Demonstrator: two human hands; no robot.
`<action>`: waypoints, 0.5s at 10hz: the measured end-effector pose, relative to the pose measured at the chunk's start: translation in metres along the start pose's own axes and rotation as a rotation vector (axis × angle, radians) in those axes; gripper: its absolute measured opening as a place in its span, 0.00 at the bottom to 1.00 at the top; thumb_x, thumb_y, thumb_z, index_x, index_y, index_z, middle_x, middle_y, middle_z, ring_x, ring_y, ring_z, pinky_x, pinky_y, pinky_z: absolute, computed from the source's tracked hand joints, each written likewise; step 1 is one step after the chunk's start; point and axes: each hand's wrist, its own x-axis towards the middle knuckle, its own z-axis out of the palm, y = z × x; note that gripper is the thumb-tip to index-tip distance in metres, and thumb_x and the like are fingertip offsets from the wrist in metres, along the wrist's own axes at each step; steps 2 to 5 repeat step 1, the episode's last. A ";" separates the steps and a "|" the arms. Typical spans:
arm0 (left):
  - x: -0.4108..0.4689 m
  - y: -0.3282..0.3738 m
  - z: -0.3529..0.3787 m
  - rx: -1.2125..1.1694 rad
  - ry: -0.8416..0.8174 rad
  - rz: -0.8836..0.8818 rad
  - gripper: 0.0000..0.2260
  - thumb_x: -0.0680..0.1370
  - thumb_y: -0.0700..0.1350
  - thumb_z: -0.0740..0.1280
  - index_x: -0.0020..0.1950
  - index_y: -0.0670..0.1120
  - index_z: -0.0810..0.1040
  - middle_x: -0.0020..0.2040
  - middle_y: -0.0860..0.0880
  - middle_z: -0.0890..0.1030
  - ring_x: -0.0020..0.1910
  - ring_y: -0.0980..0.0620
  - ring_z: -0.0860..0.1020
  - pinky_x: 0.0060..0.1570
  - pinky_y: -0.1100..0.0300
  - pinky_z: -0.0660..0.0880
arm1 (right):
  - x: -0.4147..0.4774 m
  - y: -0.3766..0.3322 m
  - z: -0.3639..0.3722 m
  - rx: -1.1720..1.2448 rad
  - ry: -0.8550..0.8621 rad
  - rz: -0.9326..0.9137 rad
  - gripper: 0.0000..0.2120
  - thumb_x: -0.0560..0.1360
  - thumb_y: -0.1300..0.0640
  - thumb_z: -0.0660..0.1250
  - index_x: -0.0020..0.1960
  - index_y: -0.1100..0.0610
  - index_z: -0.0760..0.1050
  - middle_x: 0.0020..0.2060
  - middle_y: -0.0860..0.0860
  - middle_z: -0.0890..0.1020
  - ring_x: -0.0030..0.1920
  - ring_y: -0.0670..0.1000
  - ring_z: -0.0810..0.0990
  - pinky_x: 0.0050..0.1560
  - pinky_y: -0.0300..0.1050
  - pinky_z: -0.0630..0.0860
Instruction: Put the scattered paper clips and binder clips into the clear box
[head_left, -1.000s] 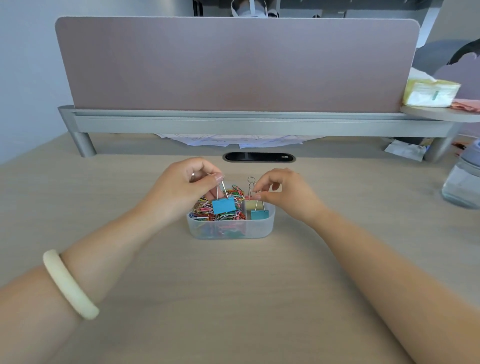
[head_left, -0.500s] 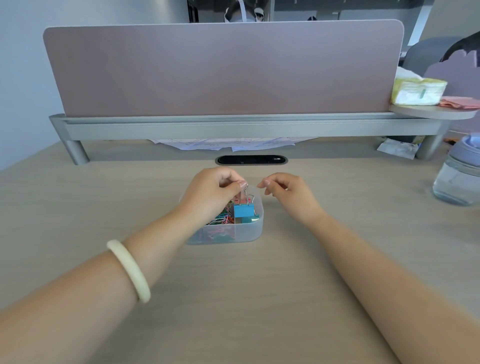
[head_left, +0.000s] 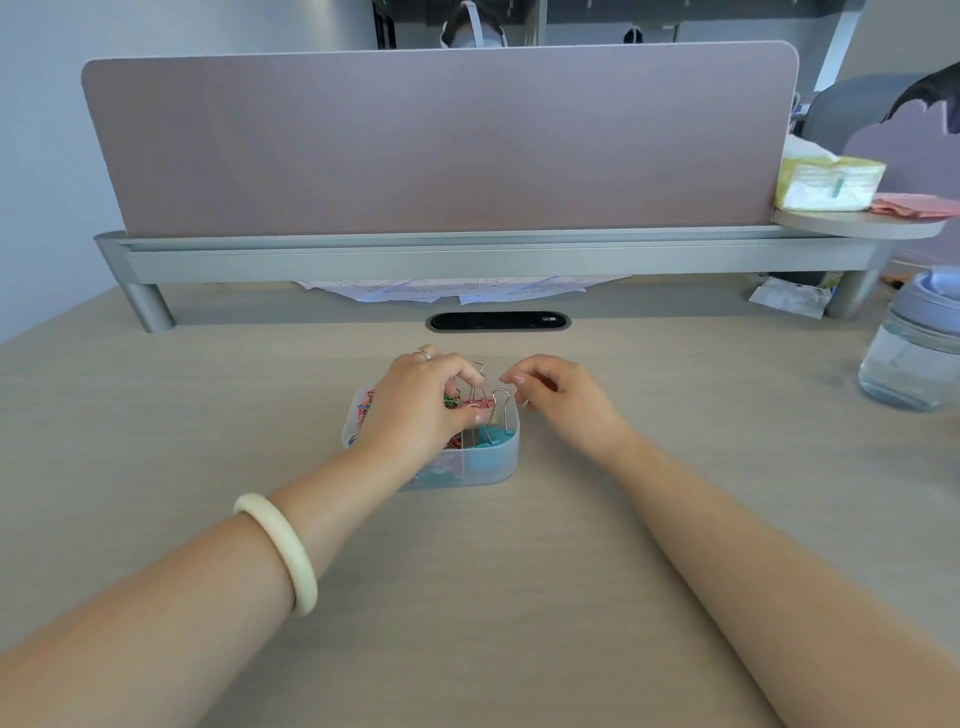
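The clear box (head_left: 498, 470) stands on the desk in front of me. It holds several coloured paper clips (head_left: 363, 405), a pink binder clip (head_left: 482, 403) and blue binder clips (head_left: 496, 437). My left hand (head_left: 421, 410) reaches down into the box from the left. Its thumb and fingers are pinched around the wire handles of a binder clip, and it hides much of what lies inside. My right hand (head_left: 558, 397) hovers just beyond the box's right rim with loosely curled fingers, holding nothing.
A clear water bottle (head_left: 909, 353) with a lilac lid stands at the right. A grey riser shelf (head_left: 467, 254) with a mauve partition crosses the back, with papers (head_left: 441, 291) under it. A cable slot (head_left: 498, 321) lies just beyond the box. A tissue pack (head_left: 826, 184) sits up right.
My left hand has lowered the blue binder clip into the box's right part. My right hand let go of the small blue clip earlier and has stayed beside the rim.
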 end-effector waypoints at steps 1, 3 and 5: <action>0.000 -0.005 -0.007 -0.010 0.053 -0.034 0.11 0.65 0.47 0.75 0.46 0.53 0.79 0.36 0.57 0.70 0.42 0.52 0.70 0.40 0.59 0.65 | -0.001 -0.003 0.000 0.001 0.009 0.011 0.08 0.77 0.61 0.60 0.47 0.58 0.78 0.33 0.42 0.77 0.30 0.33 0.74 0.37 0.25 0.69; 0.000 -0.005 -0.007 -0.010 0.053 -0.034 0.11 0.65 0.47 0.75 0.46 0.53 0.79 0.36 0.57 0.70 0.42 0.52 0.70 0.40 0.59 0.65 | -0.001 -0.003 0.000 0.001 0.009 0.011 0.08 0.77 0.61 0.60 0.47 0.58 0.78 0.33 0.42 0.77 0.30 0.33 0.74 0.37 0.25 0.69; 0.000 -0.005 -0.007 -0.010 0.053 -0.034 0.11 0.65 0.47 0.75 0.46 0.53 0.79 0.36 0.57 0.70 0.42 0.52 0.70 0.40 0.59 0.65 | -0.001 -0.003 0.000 0.001 0.009 0.011 0.08 0.77 0.61 0.60 0.47 0.58 0.78 0.33 0.42 0.77 0.30 0.33 0.74 0.37 0.25 0.69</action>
